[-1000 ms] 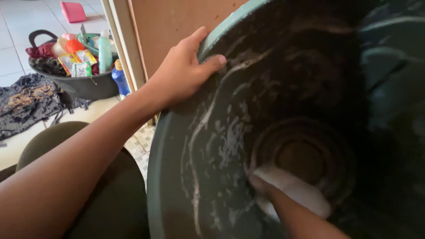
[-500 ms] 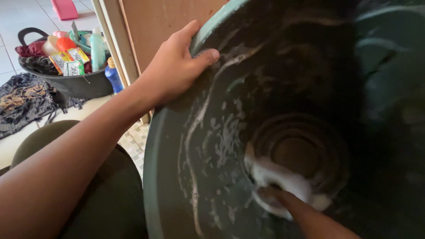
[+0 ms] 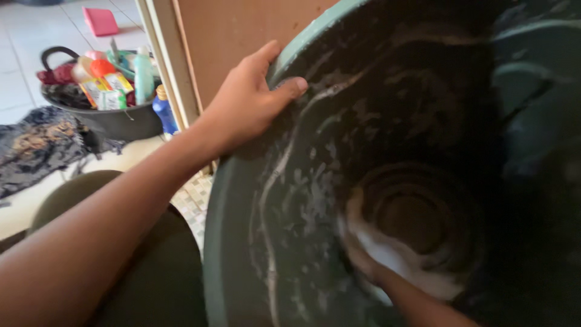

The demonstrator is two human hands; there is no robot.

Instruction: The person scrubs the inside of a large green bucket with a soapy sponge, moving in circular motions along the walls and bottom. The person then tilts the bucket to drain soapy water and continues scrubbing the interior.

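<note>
A large dark green tub (image 3: 242,200) is tipped on its side toward me, its inner wall streaked with white soap foam. My left hand (image 3: 245,103) grips the tub's upper rim, thumb inside and fingers over the edge. My right hand (image 3: 363,257) reaches deep inside, near the ringed bottom (image 3: 417,212), and presses a white foamy pad (image 3: 405,263) against the wall. Foam covers most of that hand.
A wooden door and its pale frame (image 3: 163,66) stand behind the tub. A black basin (image 3: 109,118) full of bottles and packets sits on the tiled floor at left, with a blue bottle (image 3: 163,109) beside it, patterned cloth (image 3: 36,148) and a pink object (image 3: 100,21).
My right hand with the foamy pad has slid a little left and up along the bottom ring. The left hand keeps its grip on the rim.
</note>
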